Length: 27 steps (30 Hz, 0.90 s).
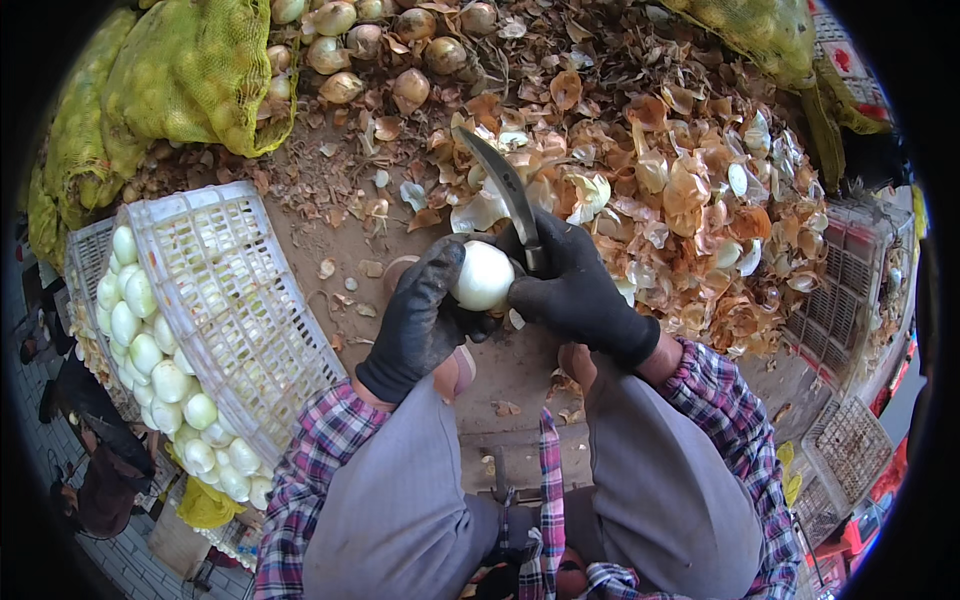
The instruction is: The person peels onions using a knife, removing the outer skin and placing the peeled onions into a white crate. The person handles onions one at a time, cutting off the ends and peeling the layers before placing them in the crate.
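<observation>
My left hand [424, 311], in a black glove, holds a peeled white onion [484, 276] from its left side. My right hand [581, 289], gloved the same way, grips a knife with a curved blade [501, 176]; the handle is mostly hidden in the fist and the blade points up and to the left. The right thumb rests against the onion's right side, and the blade stands above the onion, apart from its front face. Beyond my hands a heap of dry onion skins [679, 187] spreads to the right. Unpeeled onions [411, 88] lie at the top.
At the left stands a white plastic crate [247, 300] full of peeled onions [171, 381]. Yellow mesh sacks [187, 75] fill the upper left, another [750, 30] the upper right. More crates [840, 285] stand at the right. A person [101, 457] is at the lower left.
</observation>
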Available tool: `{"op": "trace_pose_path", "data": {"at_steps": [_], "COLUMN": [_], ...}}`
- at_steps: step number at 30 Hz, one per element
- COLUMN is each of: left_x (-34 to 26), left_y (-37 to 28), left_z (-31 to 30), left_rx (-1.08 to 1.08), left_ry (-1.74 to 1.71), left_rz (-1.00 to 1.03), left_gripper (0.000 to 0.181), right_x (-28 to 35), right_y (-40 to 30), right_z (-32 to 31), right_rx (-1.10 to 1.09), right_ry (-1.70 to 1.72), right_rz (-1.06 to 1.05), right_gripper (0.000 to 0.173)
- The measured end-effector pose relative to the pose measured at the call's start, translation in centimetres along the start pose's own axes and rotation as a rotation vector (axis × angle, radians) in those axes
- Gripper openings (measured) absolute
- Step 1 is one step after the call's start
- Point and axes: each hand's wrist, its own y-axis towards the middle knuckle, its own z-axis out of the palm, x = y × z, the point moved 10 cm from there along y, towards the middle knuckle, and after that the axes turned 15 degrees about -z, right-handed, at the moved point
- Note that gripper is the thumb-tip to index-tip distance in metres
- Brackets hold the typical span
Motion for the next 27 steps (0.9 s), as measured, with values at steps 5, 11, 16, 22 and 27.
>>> {"op": "trace_pose_path", "data": {"at_steps": [5, 11, 16, 22, 27], "left_x": [0.7, -0.9, -1.5, -1.7, -1.5], "left_y": [0.8, 0.4, 0.0, -0.1, 0.2], "left_z": [-0.8, -1.1, -0.4, 0.5, 0.6], "left_rx": [0.007, -0.113, -0.117, -0.105, 0.034], "left_ry": [-0.135, 0.106, 0.193, 0.145, -0.006], "left_rz": [-0.078, 0.111, 0.156, 0.146, 0.085], "left_gripper": [0.043, 0.045, 0.033, 0.034, 0.041], "right_x": [-0.6, 3.1, 4.7, 2.8, 0.4], "right_y": [-0.2, 0.3, 0.3, 0.3, -0.4], "right_z": [-0.3, -0.8, 1.0, -1.5, -4.2], "right_rx": [-0.061, -0.026, 0.067, -0.086, -0.125], "right_ry": [0.101, -0.39, -0.701, -0.832, -0.831], "right_rz": [0.133, -0.373, -0.469, -0.366, -0.258], "right_gripper": [0.037, 0.032, 0.022, 0.016, 0.015]}}
